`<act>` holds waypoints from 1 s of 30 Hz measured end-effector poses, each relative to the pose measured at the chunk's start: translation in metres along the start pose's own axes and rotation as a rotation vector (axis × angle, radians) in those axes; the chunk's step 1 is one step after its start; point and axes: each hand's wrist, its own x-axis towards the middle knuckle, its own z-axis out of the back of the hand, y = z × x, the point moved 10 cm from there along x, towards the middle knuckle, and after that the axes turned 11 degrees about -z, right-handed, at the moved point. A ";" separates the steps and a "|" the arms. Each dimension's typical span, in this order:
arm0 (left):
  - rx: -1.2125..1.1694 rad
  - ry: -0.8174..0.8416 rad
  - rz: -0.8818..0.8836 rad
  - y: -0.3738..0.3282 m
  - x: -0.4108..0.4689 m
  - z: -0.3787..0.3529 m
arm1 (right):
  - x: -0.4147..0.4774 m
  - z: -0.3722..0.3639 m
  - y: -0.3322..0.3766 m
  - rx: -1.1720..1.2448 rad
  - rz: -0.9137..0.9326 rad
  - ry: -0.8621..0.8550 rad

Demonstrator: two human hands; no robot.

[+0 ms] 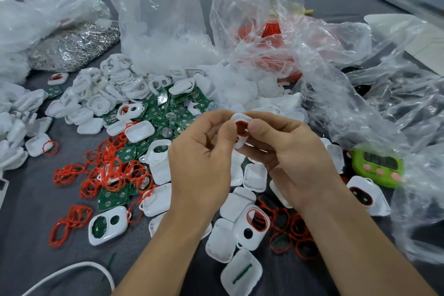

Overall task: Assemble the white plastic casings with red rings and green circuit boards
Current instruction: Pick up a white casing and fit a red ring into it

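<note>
L hand (199,151), R hand (290,151) round casing (239,117)

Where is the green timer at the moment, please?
In the head view the green timer lies on the right of the table, beyond the right hand, just behind a white casing with a red ring.

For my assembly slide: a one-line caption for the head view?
Over loose rings and green boards, left hand and right hand pinch a white casing with a red ring in it.
</note>
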 end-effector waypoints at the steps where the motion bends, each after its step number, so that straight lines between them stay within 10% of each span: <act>1: 0.038 0.005 0.002 0.000 0.000 0.001 | 0.000 0.001 0.003 -0.042 0.039 -0.020; 12: 0.082 0.030 0.016 0.009 0.006 0.006 | -0.003 0.001 0.016 -0.430 0.270 -0.141; 24: -0.255 0.063 0.278 0.032 0.002 -0.003 | 0.004 0.007 0.010 -0.305 0.175 -0.054; 30: 0.355 -0.064 -0.019 0.006 -0.001 0.013 | 0.010 -0.003 -0.013 -0.331 0.113 -0.085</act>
